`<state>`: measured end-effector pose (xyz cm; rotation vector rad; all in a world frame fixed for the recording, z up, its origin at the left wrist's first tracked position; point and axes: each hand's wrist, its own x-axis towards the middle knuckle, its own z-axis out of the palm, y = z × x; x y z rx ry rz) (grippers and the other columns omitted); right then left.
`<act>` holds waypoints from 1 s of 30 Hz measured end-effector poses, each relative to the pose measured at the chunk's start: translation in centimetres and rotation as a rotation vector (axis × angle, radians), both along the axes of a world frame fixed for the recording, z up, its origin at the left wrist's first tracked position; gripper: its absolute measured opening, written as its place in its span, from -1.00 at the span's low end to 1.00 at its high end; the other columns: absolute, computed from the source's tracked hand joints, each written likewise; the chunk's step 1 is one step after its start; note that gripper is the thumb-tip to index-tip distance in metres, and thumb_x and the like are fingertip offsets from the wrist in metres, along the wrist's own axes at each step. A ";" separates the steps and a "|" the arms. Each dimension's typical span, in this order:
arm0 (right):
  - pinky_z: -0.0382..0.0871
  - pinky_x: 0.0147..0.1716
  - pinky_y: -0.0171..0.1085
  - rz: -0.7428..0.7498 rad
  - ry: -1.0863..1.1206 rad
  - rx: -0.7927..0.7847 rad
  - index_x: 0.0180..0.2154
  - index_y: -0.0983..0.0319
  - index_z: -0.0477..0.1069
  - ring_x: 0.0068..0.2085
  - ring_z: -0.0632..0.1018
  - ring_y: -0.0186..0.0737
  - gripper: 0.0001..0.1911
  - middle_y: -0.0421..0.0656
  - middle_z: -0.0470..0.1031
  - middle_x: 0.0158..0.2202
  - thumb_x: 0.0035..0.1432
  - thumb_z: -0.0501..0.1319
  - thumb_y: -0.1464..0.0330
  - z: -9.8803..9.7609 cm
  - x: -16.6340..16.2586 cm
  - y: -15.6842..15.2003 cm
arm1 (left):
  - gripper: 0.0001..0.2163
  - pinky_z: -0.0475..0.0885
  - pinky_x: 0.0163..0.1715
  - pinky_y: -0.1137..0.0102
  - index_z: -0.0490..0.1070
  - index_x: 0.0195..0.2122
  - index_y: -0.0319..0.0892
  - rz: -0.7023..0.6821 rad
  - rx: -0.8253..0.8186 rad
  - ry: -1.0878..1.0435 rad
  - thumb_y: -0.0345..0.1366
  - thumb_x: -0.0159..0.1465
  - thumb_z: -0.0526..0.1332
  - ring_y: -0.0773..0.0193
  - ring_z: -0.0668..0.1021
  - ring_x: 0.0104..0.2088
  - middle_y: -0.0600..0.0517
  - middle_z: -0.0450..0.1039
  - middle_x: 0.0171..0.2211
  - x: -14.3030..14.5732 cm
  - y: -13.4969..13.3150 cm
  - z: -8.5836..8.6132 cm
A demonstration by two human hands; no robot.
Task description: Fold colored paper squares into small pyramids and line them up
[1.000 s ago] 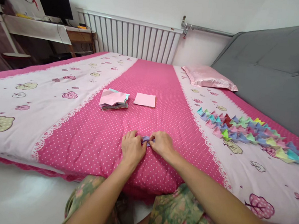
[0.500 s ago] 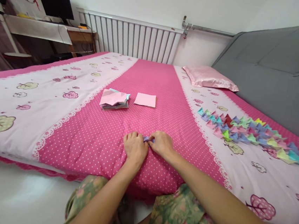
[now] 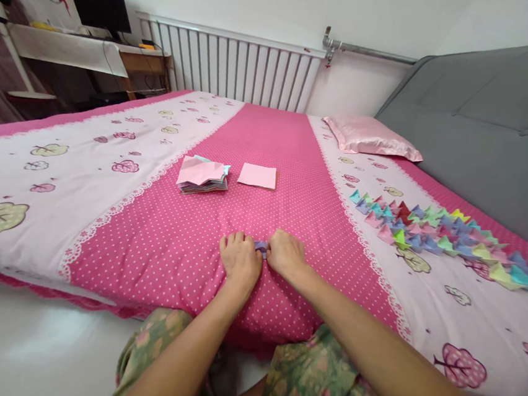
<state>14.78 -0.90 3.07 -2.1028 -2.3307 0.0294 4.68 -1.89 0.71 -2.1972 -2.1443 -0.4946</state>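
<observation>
A small piece of purple folded paper (image 3: 260, 247) lies between my two hands, low over the near part of the bed. My left hand (image 3: 240, 259) is closed on its left side, and my right hand (image 3: 285, 252) is closed on its right side. Fingers cover most of the paper, so its folded shape is hidden. Beyond my hands sit a stack of coloured paper sheets (image 3: 202, 175), uneven at the edges, and a neater pink-topped stack of square paper (image 3: 257, 176). Rows of folded paper boats (image 3: 447, 234) in many colours stand on the right.
The bed (image 3: 270, 136) wears a pink dotted cover with pale printed bands. A pink pillow (image 3: 372, 137) lies by the grey headboard (image 3: 481, 125). At the back are a white radiator (image 3: 230, 64) and a desk (image 3: 72, 52) with a monitor (image 3: 96, 0).
My right hand has turned slightly and its fingers have curled in more. A bit more of the purple paper shows between my hands. Both paper stacks and the boats stay put.
</observation>
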 end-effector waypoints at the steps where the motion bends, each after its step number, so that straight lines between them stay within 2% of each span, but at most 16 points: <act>1: 0.32 -0.38 -0.26 0.019 -0.010 0.004 -0.30 0.26 0.46 -0.28 0.51 -0.12 -0.75 -0.02 0.46 -0.27 0.06 0.02 0.40 0.0 0.0 0.0 | -0.81 0.11 -0.10 0.23 0.42 -0.36 -0.20 -0.001 -0.005 0.002 -0.24 0.08 0.10 0.11 0.34 -0.18 -0.10 0.38 -0.24 0.0 0.0 0.0; 7: 0.29 -0.33 -0.25 0.139 -0.029 0.012 -0.31 0.28 0.43 -0.22 0.46 -0.14 -0.75 -0.02 0.41 -0.24 0.09 -0.01 0.43 -0.4 0.2 0.2 | -0.78 0.07 -0.06 0.20 0.42 -0.31 -0.22 -0.007 -0.010 0.016 -0.25 0.11 0.06 0.09 0.34 -0.16 -0.12 0.37 -0.23 0.0 -0.3 0.1; 19: 0.28 -0.34 -0.29 0.150 0.008 0.006 -0.31 0.30 0.41 -0.26 0.47 -0.17 -0.77 -0.02 0.41 -0.26 0.09 -0.01 0.46 -1.0 0.4 0.3 | -0.80 0.06 -0.03 0.17 0.41 -0.33 -0.20 -0.023 -0.018 -0.044 -0.26 0.10 0.07 0.08 0.34 -0.15 -0.12 0.37 -0.23 -0.1 -0.3 0.2; 26: 0.24 -0.26 -0.32 0.213 0.201 0.027 -0.28 0.22 0.42 -0.20 0.46 -0.20 -0.80 -0.10 0.44 -0.26 0.05 0.11 0.31 0.3 1.7 -0.2 | -0.84 0.11 -0.04 0.22 0.40 -0.37 -0.16 -0.069 0.090 -0.126 -0.24 0.12 0.09 0.14 0.36 -0.14 -0.07 0.38 -0.19 -0.8 -0.5 -0.3; 30: 0.25 -0.24 -0.34 0.222 0.333 0.035 -0.22 0.17 0.40 -0.21 0.46 -0.23 -0.71 -0.15 0.45 -0.24 -0.07 0.23 0.29 0.7 2.7 -0.2 | -0.85 0.13 -0.01 0.25 0.41 -0.34 -0.12 -0.082 0.163 -0.251 -0.25 0.08 0.14 0.17 0.37 -0.09 -0.02 0.39 -0.13 -1.2 -0.6 0.0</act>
